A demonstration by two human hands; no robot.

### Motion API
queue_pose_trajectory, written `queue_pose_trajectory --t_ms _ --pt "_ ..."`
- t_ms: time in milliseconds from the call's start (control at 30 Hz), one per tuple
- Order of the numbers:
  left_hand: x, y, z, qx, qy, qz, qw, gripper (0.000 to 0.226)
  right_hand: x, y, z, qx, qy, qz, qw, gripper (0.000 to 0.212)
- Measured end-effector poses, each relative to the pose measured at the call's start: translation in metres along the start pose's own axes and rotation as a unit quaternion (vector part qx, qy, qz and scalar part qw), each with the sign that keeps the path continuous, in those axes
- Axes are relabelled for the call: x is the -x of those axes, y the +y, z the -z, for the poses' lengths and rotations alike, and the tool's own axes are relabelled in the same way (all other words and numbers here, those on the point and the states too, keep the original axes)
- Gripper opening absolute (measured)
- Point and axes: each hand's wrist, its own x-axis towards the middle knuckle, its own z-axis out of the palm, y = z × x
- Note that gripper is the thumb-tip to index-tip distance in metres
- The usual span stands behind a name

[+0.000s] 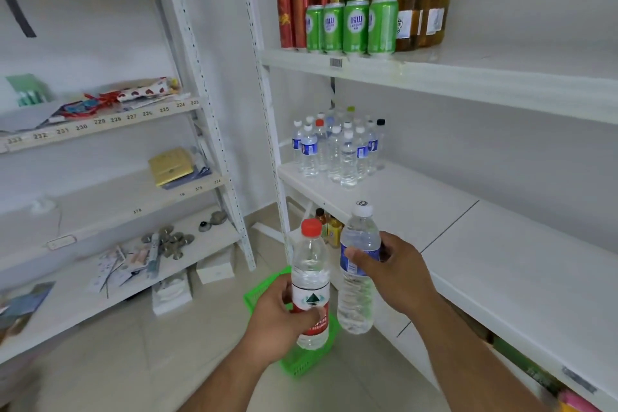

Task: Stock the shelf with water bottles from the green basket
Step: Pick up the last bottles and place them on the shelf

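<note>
My left hand (279,319) grips a clear water bottle with a red cap and red-and-white label (311,281), held upright. My right hand (398,273) grips a white-capped water bottle with a blue label (357,264), also upright, beside the first. Both bottles hang above the green basket (301,363) on the floor, which my hands largely hide. Ahead on the white middle shelf (451,231), several water bottles (337,150) stand in a cluster at its far left end.
The upper shelf (434,77) carries green and red cans and beer bottles (361,7). A left rack (100,130) holds papers and small items. White boxes (214,269) sit on the tiled floor by the rack's post. Small bottles (329,227) stand under the middle shelf.
</note>
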Motion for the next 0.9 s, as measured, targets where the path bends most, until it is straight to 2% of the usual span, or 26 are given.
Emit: queue_pose_trajectory --t_ms 267,433,733,900 --pt "-0.074 0.003 0.023 0.007 0.003 0.006 1.000 0.050 -0.076 -0.004 -0.028 0.013 -0.004 -0.001 1.000 0.025" --pt "-0.137 -0.003 0.054 0.016 -0.020 0.002 1.000 0.046 -0.121 -0.012 -0.064 0.009 0.026 -0.014 1.000 0.025" --pt "-0.257 -0.011 0.133 -0.010 -0.128 -0.027 0.991 0.048 -0.189 -0.041 -0.145 0.012 0.114 -0.031 0.993 0.020" --pt "-0.302 -0.002 0.154 -0.027 -0.175 -0.057 0.983 0.046 -0.216 -0.050 -0.165 0.038 0.161 -0.051 0.985 0.023"
